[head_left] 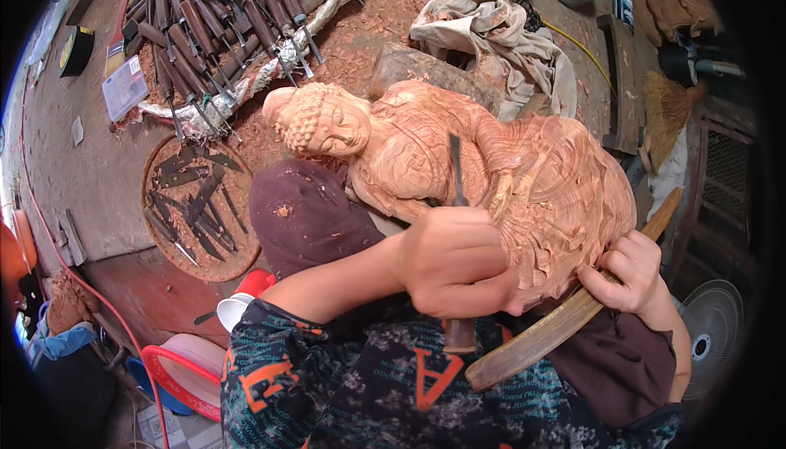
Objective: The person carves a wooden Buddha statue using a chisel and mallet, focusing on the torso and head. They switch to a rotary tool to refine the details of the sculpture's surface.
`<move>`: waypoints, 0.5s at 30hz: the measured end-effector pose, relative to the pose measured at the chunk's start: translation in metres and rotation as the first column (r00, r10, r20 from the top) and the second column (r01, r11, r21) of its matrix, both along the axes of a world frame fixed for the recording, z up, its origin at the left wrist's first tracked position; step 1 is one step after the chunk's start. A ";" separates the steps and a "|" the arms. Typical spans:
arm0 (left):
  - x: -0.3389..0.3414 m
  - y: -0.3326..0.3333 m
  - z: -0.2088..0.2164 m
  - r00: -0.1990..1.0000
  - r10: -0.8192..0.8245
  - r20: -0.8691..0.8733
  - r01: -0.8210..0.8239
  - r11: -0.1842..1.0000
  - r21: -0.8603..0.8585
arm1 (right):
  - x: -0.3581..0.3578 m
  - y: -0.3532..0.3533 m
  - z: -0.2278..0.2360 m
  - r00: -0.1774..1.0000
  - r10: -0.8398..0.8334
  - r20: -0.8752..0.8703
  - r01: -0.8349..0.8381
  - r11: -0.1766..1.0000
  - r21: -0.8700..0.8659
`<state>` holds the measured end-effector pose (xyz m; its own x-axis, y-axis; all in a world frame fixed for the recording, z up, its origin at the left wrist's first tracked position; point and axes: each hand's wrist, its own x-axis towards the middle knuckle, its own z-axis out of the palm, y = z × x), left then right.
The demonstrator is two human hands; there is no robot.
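Note:
A carved wooden seated Buddha statue (409, 134) lies on its back across my lap, its head to the left and its broad, rippled base to the right. My left hand (458, 262) is closed in a fist around a chisel (457, 172). The blade points up over the statue's torso, and the handle's end sticks out below the fist; I cannot tell whether the tip touches the wood. At the lower right of the statue, my right hand (626, 273) grips a curved wooden club (540, 342), which slants across my front.
Many wood-handled chisels (192, 27) lie on a cloth at the upper left. Below them, a round basket (150, 203) holds dark blades. A wooden block (393, 72) and crumpled cloth (499, 31) sit behind the statue. A fan (708, 342) stands at right, a pink basin (192, 359) lower left.

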<state>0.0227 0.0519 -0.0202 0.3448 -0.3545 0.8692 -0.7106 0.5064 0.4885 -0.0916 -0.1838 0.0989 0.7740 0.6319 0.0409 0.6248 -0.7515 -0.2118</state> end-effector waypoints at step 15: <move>-0.008 -0.016 0.000 0.992 -0.004 0.123 -0.013 0.991 0.134 | 0.000 0.002 0.002 1.000 -0.018 0.021 0.018 1.000 -0.019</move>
